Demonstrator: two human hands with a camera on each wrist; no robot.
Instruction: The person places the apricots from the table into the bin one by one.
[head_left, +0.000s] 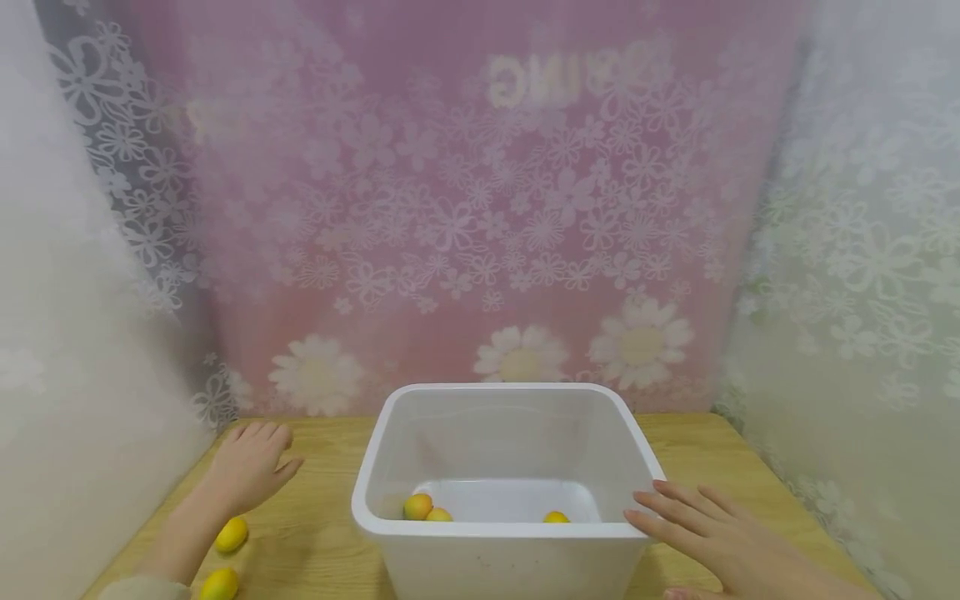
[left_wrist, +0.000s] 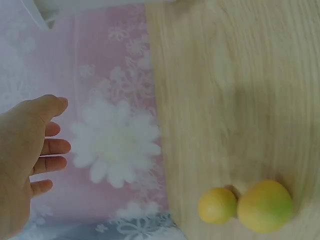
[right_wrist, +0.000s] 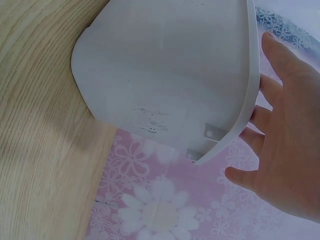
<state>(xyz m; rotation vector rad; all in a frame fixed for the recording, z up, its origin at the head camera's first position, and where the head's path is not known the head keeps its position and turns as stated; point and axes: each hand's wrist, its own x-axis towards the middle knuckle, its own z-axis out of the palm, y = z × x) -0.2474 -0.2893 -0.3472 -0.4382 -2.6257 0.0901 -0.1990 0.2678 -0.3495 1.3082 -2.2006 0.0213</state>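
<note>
A white plastic bin stands on the wooden table. Inside it lie a yellow-orange fruit with a green tinge, another beside it and one farther right. My left hand is above the table left of the bin, holding nothing, its fingers loosely bent. Near that forearm, two yellow-green fruits rest on the wood. My right hand has its fingers spread and fairly straight at the bin's right rim; in the right wrist view, the fingertips meet the rim.
Flower-patterned curtains hang behind the table and along both sides. The wooden tabletop shows on both sides of the bin. Dark scuffs mark the bin's side wall.
</note>
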